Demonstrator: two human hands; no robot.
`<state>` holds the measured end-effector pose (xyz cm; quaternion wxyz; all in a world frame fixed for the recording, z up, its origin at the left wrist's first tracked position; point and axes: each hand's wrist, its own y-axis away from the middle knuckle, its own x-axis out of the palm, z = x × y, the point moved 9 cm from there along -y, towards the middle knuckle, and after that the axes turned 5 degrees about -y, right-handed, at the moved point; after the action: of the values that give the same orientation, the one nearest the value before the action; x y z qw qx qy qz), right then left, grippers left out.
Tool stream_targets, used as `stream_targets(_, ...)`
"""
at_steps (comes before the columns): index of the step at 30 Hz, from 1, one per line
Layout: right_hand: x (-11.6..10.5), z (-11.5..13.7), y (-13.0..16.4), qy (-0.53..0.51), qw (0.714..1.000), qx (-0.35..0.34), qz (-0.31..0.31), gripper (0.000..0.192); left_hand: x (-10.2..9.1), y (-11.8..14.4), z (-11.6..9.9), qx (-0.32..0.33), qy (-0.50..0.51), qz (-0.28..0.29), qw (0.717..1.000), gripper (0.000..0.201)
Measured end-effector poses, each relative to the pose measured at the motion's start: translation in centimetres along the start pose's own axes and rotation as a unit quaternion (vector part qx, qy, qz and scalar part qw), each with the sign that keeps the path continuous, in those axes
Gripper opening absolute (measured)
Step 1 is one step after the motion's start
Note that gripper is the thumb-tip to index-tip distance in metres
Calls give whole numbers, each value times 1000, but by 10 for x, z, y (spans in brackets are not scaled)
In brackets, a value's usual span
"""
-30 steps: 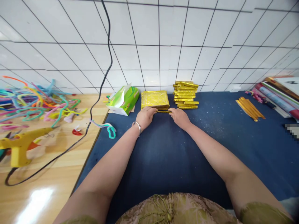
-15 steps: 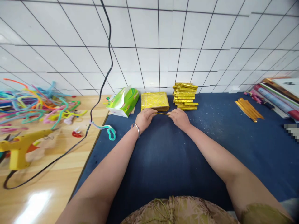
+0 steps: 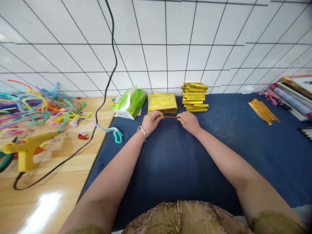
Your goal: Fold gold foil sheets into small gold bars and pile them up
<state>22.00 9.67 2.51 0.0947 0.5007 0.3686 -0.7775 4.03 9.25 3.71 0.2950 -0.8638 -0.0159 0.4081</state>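
Note:
My left hand (image 3: 151, 120), a silver bangle on its wrist, pinches one end of a thin gold paper strip (image 3: 170, 117). The other end sits between the closed fingers of my right hand (image 3: 188, 122). The strip is held level and edge-on, so I cannot tell whether it is folded or rolled. Just behind my left hand lies a stack of gold foil paper sheets (image 3: 162, 102). Beyond my right hand is a pile of narrow gold paper rolls (image 3: 195, 97).
A green tissue pack (image 3: 131, 103) lies left of the stack. Further left are colourful pipe cleaners (image 3: 39, 113), a yellow glue gun (image 3: 26, 151) and its black cord (image 3: 107, 86). To the right lie flat gold strips (image 3: 263, 111) and several books (image 3: 292, 96). A tiled wall (image 3: 153, 55) stands behind.
The view has shifted slightly. Both hands keep their grip on the gold paper strip, almost in the same place by the stack.

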Motion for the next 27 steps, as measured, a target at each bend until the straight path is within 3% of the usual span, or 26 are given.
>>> stream_targets(15, 0, 3, 1, 16, 1000, -8, 12, 18, 5, -3, -8, 23, -27, 6, 999, 10)
stream_targets(27, -13, -1, 7, -4, 1000, 3, -22, 23, 3, -2, -14, 23, 15, 3, 1000, 4)
